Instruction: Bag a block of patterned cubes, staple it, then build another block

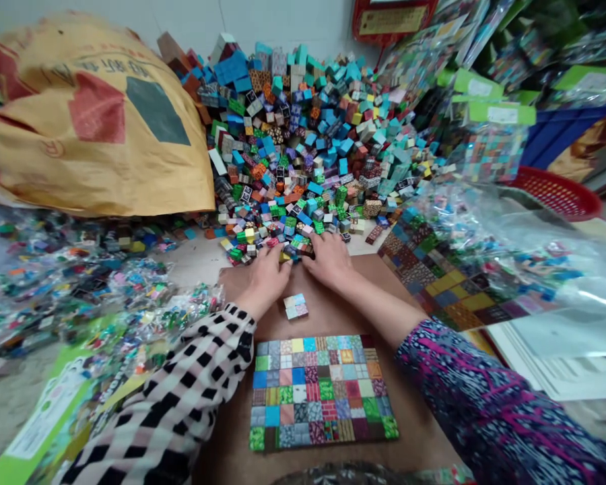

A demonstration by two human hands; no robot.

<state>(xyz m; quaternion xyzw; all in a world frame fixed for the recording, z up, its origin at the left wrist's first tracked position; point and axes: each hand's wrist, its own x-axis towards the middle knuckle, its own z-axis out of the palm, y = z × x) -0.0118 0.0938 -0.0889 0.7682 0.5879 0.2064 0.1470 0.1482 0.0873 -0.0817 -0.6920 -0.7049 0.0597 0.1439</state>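
At the near edge of a heap of small printed cubes [303,155], both hands reach in side by side. My left hand [267,275] touches cubes there, its thumb apart from the bent fingers. My right hand [329,259] lies on the heap's edge too, thumb spread from the fingers; its fingertips are partly hidden among cubes. Just below the hands, a small block of light pastel cubes [296,306] sits on a brown board [333,316]. Nearer to me lies a flat rectangle of many-coloured cubes [323,392], set in tidy rows.
A large yellow sack [146,168] stands at back left. Clear bags of small parts [106,276] cover the left side. To the right lie a sheet of joined cubes [434,276], more clear bags [515,236], a red basket [560,192] and green-topped packs [495,135].
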